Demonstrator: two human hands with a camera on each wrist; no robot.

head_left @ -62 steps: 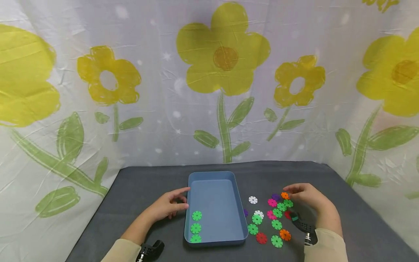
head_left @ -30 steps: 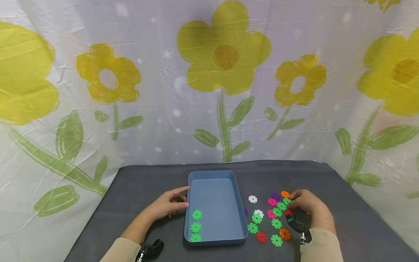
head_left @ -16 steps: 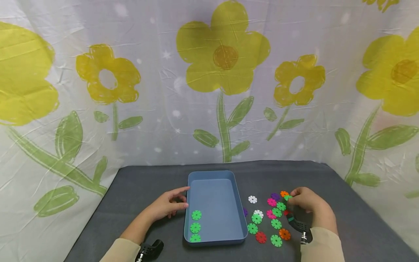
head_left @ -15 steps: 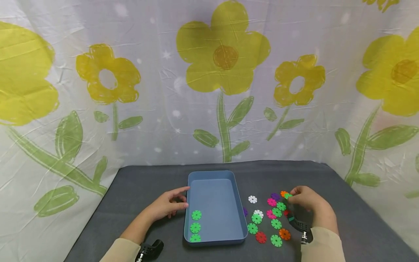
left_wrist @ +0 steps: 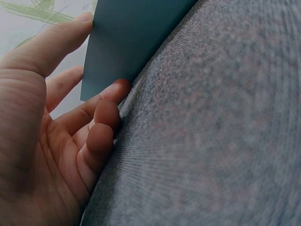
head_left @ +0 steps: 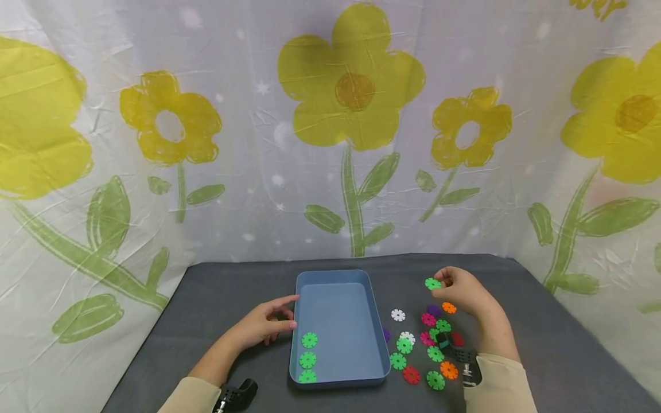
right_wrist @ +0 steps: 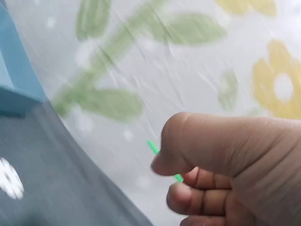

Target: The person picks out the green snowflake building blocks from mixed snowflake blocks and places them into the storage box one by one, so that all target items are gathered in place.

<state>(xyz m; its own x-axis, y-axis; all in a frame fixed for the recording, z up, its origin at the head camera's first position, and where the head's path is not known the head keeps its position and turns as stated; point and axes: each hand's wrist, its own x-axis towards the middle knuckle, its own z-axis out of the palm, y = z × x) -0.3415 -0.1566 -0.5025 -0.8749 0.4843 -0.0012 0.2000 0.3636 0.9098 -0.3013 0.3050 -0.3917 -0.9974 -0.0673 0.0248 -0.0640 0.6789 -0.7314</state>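
Note:
My right hand (head_left: 461,289) pinches a green snowflake disc (head_left: 432,284) between thumb and fingers, held up beyond the scattered discs. Edge-on, the same disc shows as a thin green strip in the right wrist view, mostly covered by the thumb (right_wrist: 176,141). At the blue tray (head_left: 341,304), my left hand (head_left: 265,322) rests its fingertips against the left wall, fingers loosely bent. The left wrist view shows those fingers (left_wrist: 106,110) at the tray's side wall (left_wrist: 122,42). Inside the tray, three green discs (head_left: 308,360) stand in a column along the left side.
Right of the tray lie several loose discs: green (head_left: 436,380), red (head_left: 411,376), orange (head_left: 448,370), pink (head_left: 428,319), white (head_left: 398,315) and purple (head_left: 434,311). A dark cloth (head_left: 237,287) covers the table. Behind it hangs a flower-printed curtain (head_left: 248,172).
My right hand has picked a green disc from the far right of the scattered discs and carried it up, away and to the left. The left hand stays at the tray.

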